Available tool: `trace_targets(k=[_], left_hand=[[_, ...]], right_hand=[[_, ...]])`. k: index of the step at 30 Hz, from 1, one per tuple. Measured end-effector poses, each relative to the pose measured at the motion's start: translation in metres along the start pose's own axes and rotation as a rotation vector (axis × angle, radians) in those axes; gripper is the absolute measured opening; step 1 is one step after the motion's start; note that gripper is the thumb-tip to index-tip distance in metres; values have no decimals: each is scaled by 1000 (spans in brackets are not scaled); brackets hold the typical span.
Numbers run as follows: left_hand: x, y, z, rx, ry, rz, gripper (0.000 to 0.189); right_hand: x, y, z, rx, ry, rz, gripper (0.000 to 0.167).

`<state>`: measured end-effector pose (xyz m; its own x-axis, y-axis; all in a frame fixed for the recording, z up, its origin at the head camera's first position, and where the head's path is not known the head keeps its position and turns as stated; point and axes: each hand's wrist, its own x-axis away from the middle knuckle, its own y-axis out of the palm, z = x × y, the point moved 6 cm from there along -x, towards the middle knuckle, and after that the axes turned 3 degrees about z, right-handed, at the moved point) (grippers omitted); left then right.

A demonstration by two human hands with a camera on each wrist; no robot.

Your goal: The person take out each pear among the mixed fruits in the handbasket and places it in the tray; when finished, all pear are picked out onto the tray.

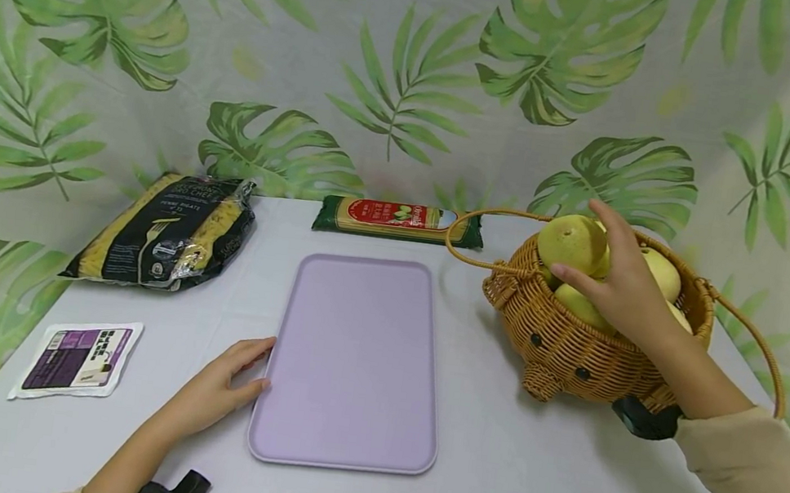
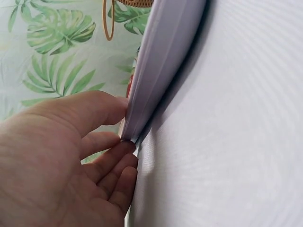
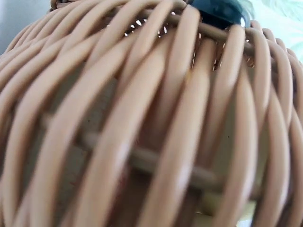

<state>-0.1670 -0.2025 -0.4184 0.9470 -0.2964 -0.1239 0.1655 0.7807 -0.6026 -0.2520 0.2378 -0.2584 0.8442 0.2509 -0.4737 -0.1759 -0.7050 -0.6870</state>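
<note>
My left hand (image 1: pixel 218 385) rests at the left edge of a pale purple rectangular tray (image 1: pixel 354 365), which lies flat on the table. In the left wrist view, the thumb (image 2: pixel 106 109) touches the tray's rim and the other fingers lie low against its side. On the right, my right hand (image 1: pixel 623 287) reaches over a pig-shaped wicker basket (image 1: pixel 546 343), thumb and index finger spread beside a round yellow-green pear (image 1: pixel 571 243). Several more pears fill the basket. Only the basket's weave (image 3: pixel 175 118) fills the right wrist view, hiding the fingers.
At the back left lies a black and yellow bag of penne pasta (image 1: pixel 163 230). A green and red spaghetti packet (image 1: pixel 398 221) lies behind the tray. A purple and white flat packet (image 1: pixel 79 360) is at the left. The basket's handles (image 1: pixel 761 341) stick out at both sides.
</note>
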Motion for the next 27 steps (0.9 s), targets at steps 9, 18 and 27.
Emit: trace_targets(k=[9, 18, 27], left_hand=[[0, 0, 1, -16, 2, -6, 54], [1, 0, 0, -37, -2, -14, 55], [1, 1, 0, -45, 21, -13, 55]], right_hand=[[-4, 1, 5, -19, 32, -10, 78], [-5, 2, 11, -76, 80, -41, 73], [-6, 2, 16, -108, 117, -63, 68]])
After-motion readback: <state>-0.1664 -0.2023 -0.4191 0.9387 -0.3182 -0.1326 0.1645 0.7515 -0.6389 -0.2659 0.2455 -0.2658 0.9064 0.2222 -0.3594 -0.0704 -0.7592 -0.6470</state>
